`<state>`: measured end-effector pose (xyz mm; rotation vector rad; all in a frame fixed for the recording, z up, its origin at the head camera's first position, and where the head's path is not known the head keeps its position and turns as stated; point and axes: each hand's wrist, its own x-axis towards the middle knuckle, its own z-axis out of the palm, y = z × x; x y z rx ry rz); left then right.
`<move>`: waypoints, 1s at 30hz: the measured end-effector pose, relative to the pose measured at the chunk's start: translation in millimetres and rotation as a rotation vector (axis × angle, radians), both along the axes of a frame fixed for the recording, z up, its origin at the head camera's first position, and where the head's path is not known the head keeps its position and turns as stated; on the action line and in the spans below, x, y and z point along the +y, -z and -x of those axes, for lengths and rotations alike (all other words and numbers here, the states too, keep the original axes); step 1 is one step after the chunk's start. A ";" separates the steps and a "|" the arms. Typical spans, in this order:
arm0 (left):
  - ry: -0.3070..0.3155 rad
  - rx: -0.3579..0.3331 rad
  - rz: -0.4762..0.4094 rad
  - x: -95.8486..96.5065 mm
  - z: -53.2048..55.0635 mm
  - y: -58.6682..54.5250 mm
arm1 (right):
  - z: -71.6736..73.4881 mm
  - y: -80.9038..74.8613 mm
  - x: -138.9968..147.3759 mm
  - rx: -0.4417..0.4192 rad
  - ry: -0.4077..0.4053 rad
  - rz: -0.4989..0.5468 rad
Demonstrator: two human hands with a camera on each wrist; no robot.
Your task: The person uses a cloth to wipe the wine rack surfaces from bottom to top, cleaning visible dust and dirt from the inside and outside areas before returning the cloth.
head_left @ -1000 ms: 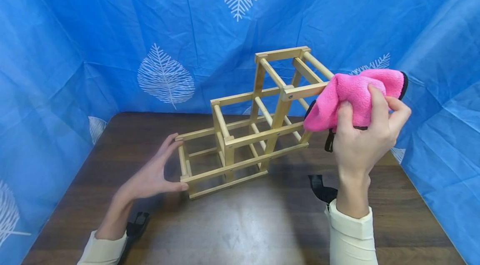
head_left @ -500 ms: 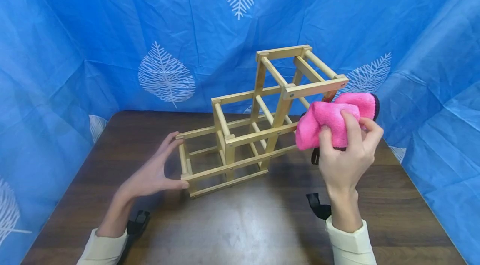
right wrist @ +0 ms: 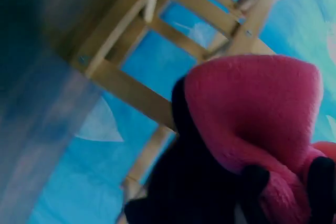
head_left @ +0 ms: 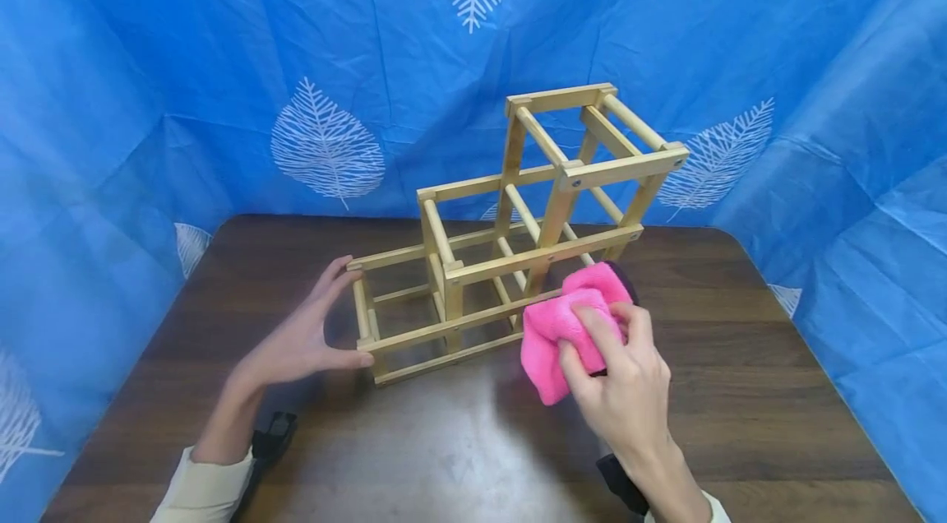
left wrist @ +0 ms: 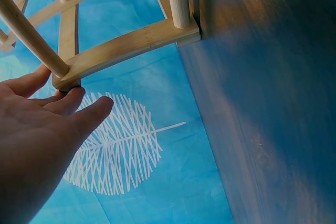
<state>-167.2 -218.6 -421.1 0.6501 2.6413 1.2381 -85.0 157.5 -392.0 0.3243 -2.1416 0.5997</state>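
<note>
A stepped wooden rack (head_left: 549, 254) of slats and round rods stands on the table, its tallest part at the right. At the rack's left end my left hand (head_left: 296, 346) holds the corner slats between thumb and fingers; in the left wrist view the fingers of that hand (left wrist: 39, 124) touch a rack corner (left wrist: 126, 45). My right hand (head_left: 625, 383) grips a bunched pink cloth (head_left: 551, 338) with dark edging at the front lower rail. That cloth (right wrist: 252, 98) covers part of the rack in the right wrist view. Some right fingers are hidden behind it.
A dark wood-grain table (head_left: 740, 391) lies beneath the rack. Blue fabric (head_left: 222, 54) with white leaf prints hangs behind and at both sides. A black strap (head_left: 270, 437) is on the left wrist.
My right hand has moved down and left with the pink cloth, from beside the rack's top tier to its front lower rail. The left hand and rack have stayed nearly still.
</note>
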 end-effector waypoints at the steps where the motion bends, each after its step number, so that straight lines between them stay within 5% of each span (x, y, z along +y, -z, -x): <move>1: 0.000 -0.001 0.001 0.4 0.3 0.5 | -0.3 3.9 -0.8 -0.048 -0.002 -0.031; 7: 0.001 -0.004 -0.007 0.7 0.0 1.7 | 7.4 23.6 -4.7 -0.252 0.034 -0.142; 17: 0.009 -0.003 -0.015 0.9 -0.1 -0.4 | 25.7 58.7 -12.3 -0.422 0.111 -0.210; 30: 0.017 -0.001 -0.026 -0.1 -0.7 -1.8 | 33.4 53.7 -39.7 -0.578 0.099 -0.347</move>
